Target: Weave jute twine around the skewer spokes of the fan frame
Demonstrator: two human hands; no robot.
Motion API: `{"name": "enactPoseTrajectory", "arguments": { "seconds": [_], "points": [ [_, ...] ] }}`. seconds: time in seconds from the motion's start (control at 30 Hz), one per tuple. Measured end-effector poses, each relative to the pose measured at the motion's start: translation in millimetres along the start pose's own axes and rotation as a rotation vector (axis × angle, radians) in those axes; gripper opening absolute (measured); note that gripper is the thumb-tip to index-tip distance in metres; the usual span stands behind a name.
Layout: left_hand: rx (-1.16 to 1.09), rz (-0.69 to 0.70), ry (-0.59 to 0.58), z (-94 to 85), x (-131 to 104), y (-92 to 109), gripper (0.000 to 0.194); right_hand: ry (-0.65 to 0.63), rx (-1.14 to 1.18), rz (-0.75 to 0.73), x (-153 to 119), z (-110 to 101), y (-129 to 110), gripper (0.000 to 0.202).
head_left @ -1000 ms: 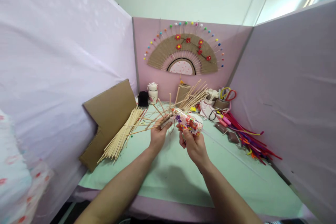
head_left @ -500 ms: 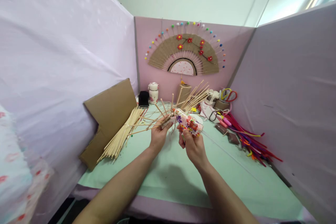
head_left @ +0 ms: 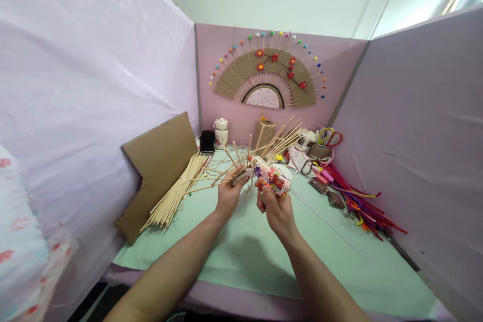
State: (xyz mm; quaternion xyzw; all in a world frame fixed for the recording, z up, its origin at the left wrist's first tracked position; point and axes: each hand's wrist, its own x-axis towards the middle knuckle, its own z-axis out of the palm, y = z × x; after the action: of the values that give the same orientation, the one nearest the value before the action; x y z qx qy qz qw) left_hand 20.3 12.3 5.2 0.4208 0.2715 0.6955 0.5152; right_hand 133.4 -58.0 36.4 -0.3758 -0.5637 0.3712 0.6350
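Observation:
Near the middle of the green tabletop, my left hand is closed on a small craft piece with thin wooden sticks fanning out from it to the left and upward. My right hand grips a glue gun covered in a flowery pattern. The gun's tip points left and is close to the sticks, just above my left fingers. Whether the tip touches the piece cannot be made out. A clear glue stick or cord seems to trail right from the gun.
Loose sticks lie at the left beside folded cardboard. Behind my hands stand a white bottle, a black object and a twine roll. Coloured pipe cleaners and scissors are at the right. A fan hangs behind.
The whole view has shifted very slightly. Both hands keep their hold, and the glue gun stays almost in the same place against the stick piece.

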Motion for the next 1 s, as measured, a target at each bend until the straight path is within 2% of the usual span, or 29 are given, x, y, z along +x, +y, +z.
{"name": "enactPoseTrajectory", "arguments": {
  "seconds": [0.6,1.0],
  "points": [
    [0.016,-0.009,0.001,-1.3,1.0,-1.8,0.053,0.030,-0.033,0.013,-1.2,-2.7,4.0,0.045],
    [0.031,0.008,-0.001,-0.7,0.3,-1.1,0.048,0.059,-0.088,0.014,0.5,-1.6,-1.2,0.047]
  ]
}}
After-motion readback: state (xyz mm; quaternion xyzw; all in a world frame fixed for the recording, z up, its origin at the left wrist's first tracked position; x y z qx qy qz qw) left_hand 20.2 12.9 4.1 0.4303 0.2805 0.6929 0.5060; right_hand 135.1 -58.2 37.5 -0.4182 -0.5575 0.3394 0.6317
